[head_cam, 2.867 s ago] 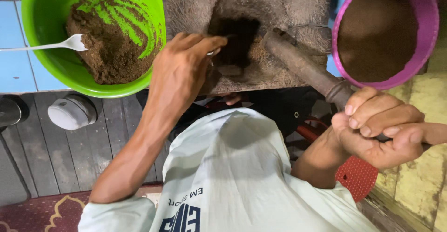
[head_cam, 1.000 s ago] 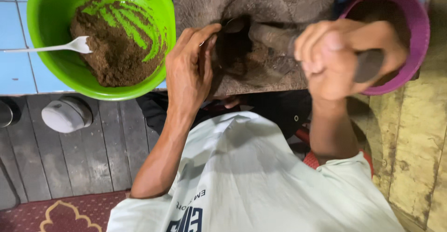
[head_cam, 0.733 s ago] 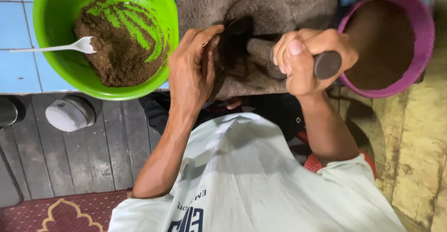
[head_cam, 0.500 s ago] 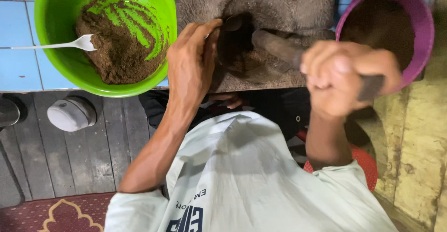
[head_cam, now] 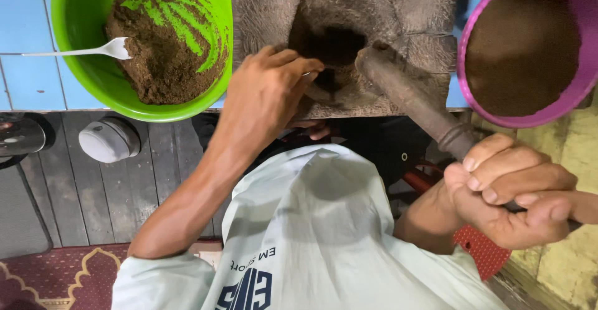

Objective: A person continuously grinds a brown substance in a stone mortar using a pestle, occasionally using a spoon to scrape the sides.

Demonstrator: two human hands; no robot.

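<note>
A grey stone mortar block (head_cam: 261,11) lies ahead of me, with dark brown ground powder in its hollow (head_cam: 333,42). My left hand (head_cam: 268,92) rests on the hollow's near rim, its fingertips bent into the powder and nothing visible in them. My right hand (head_cam: 511,198) is closed around the handle end of a long wooden pestle (head_cam: 408,98). The pestle slants up to the left, and its thick tip lies at the hollow's right rim.
A green bowl (head_cam: 75,48) at the upper left holds coarse brown powder and a white plastic spoon (head_cam: 93,50). A pink bowl (head_cam: 467,92) of fine brown powder sits at the upper right. Below are dark wooden floorboards, a white lid (head_cam: 109,139), a patterned rug and a red perforated item (head_cam: 479,251).
My right hand has drawn the pestle back out of the hollow, down and to the right, after pounding strokes. My left hand stays at the hollow's rim.
</note>
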